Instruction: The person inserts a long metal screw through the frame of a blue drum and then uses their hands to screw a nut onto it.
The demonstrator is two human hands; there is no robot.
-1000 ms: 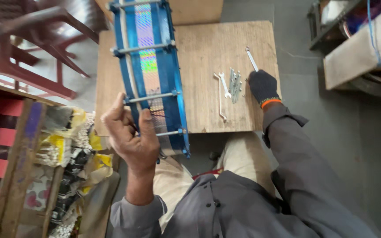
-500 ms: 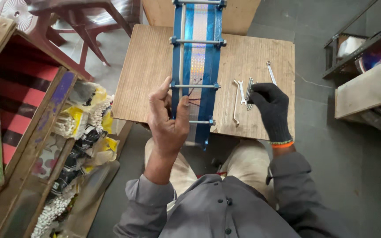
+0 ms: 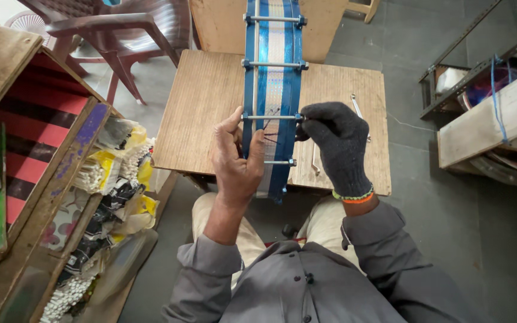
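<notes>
1. Looking down from the head camera: a person sits at a small wooden table [image 3: 204,113] with a blue drum frame [image 3: 273,90] standing on edge across it, its shiny striped band facing up and its near end hanging just past the table edge over their lap.
2. Left hand [image 3: 234,158] is bare and closed around the near left side of the frame, thumb up against a metal tension rod [image 3: 270,118] that crosses the shell.
3. Right hand [image 3: 337,146], in a dark knit glove, is pinched shut on the right end of that same rod. Can't tell if there's a small tool inside the grip.
4. Handling, my guess: the shell looks stiff and fairly light, but balanced on its rim it would roll or tip, so it wants a steadying hand. The foil looks slick and easy to scuff; the rods and rims seem the safer hold.
5. Loose metal rods [image 3: 357,107] lie on the table just right of the glove. A plastic chair [image 3: 115,36] stands behind, and a wooden box of packets [image 3: 100,179] sits to the left.
</notes>
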